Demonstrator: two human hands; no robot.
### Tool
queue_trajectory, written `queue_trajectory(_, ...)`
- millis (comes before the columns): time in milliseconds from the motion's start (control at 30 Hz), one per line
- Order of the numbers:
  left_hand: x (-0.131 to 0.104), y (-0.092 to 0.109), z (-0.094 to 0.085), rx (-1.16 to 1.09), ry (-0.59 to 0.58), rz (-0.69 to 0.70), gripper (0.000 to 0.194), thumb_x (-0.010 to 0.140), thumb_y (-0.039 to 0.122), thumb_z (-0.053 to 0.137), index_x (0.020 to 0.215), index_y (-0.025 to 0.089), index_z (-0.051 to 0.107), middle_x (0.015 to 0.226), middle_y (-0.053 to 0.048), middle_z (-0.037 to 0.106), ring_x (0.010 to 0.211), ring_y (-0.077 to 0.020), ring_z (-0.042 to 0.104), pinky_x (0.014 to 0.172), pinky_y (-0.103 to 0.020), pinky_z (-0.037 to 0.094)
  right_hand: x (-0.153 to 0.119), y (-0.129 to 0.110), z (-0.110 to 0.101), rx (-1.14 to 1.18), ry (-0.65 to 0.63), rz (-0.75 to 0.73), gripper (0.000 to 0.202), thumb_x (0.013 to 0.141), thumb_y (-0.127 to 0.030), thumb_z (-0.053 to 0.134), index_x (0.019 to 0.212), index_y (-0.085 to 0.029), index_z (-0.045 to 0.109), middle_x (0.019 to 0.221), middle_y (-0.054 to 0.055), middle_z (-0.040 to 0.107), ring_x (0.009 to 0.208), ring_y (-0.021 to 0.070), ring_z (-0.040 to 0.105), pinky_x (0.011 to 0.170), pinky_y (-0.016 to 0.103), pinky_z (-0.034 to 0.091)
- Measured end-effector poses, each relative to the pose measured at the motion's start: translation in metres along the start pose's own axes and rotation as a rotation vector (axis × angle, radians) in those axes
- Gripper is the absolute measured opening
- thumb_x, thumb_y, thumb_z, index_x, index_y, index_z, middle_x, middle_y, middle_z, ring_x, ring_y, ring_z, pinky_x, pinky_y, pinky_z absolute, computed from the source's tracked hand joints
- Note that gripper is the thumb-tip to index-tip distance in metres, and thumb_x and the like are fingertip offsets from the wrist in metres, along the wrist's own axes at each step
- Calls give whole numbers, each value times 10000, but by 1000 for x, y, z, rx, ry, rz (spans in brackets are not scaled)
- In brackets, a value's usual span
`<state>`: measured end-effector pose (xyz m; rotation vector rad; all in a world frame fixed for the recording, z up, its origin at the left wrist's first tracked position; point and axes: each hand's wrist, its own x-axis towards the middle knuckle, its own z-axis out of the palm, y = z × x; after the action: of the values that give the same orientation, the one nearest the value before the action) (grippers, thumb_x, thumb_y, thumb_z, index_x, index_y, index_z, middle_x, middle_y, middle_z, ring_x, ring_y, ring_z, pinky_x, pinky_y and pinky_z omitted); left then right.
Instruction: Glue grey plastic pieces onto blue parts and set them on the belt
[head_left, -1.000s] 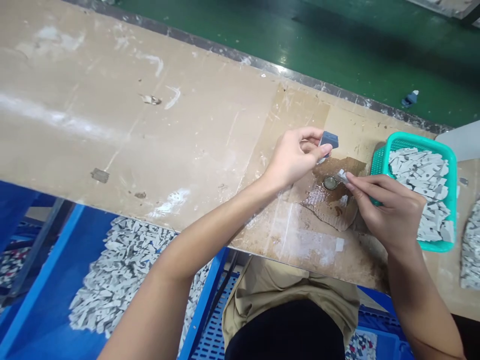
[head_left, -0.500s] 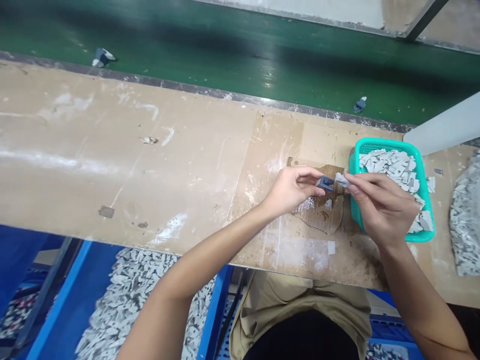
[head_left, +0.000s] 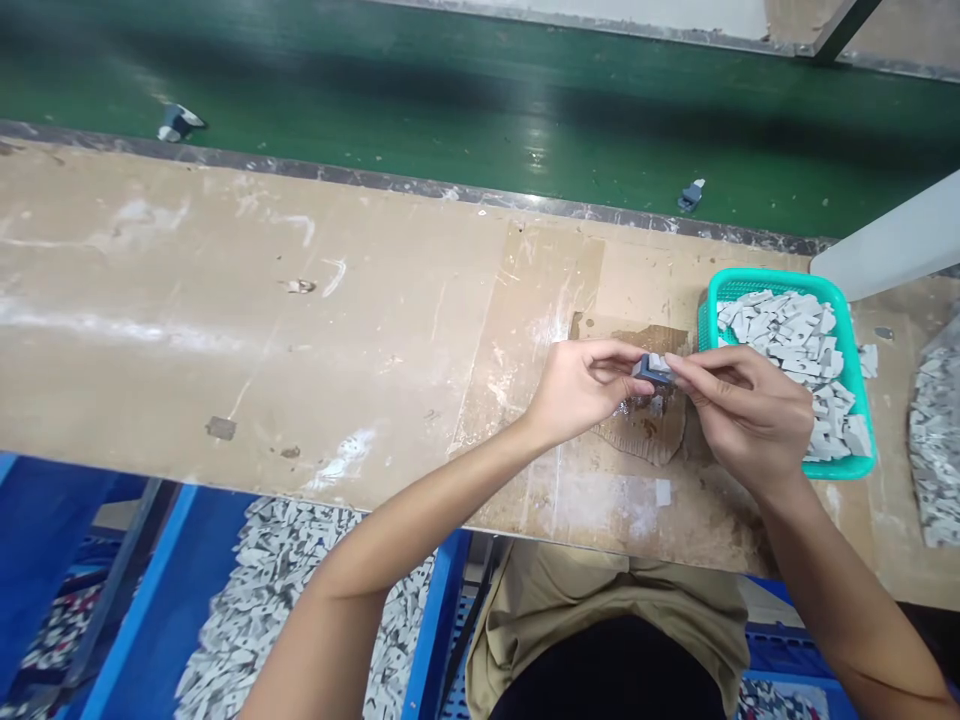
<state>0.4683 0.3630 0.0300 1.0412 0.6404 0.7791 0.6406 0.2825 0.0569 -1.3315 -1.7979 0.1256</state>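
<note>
My left hand (head_left: pixel 581 390) pinches a small dark blue-grey plastic part (head_left: pixel 651 376) between thumb and fingers, above a torn piece of wet brown cardboard (head_left: pixel 649 440). My right hand (head_left: pixel 750 410) is closed on a small light-grey plastic piece (head_left: pixel 658 361), which sits in the recess of the dark part. Its far end is hidden behind my right fingertips. Close to the right hand stands a turquoise basket (head_left: pixel 861 400) holding many loose light-grey pieces (head_left: pixel 784 325).
Beyond the bench (head_left: pixel 375 300) runs a green conveyor belt (head_left: pixel 450 120) carrying two joined dark-and-light parts (head_left: pixel 178 122). A clear bag of pieces (head_left: pixel 937 450) lies far right. Below the bench at left, a blue bin (head_left: pixel 142 600) holds many grey pieces. A white post (head_left: pixel 892 240) rises behind the basket.
My right hand has moved left, bringing the light-grey piece from beside the dark part into its recess. My left hand stays nearly still. The parts on the belt have shifted left.
</note>
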Motion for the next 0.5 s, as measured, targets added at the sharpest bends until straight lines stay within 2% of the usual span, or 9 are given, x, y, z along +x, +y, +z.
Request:
queue_trajectory(200,-5,-2,7,-18,74,-30,202,684,180,832,868,128,768,848,-69,763,747,-183,732,730,-286,623,0,0,2,34,-31,53,381,955,-32,574,1173,-270,776,950,59,691,810,154,660,655,267,555)
queue_trajectory(333,-6,-2,7,-4,101,-34,192,673,166,819,852,127,763,814,-62,754,712,-166,715,677,-254,595,0,0,4,92,-69,99,358,963,-51,553,1146,-254,785,906,54,680,779,142,651,654,254,554)
queue_trajectory(500,-3,-5,3,80,96,-27,173,691,161,810,844,117,743,797,-60,734,714,-136,681,670,-218,553,-1,2,10,79,-90,89,343,963,-47,561,1155,-231,777,882,40,671,761,129,630,644,237,530)
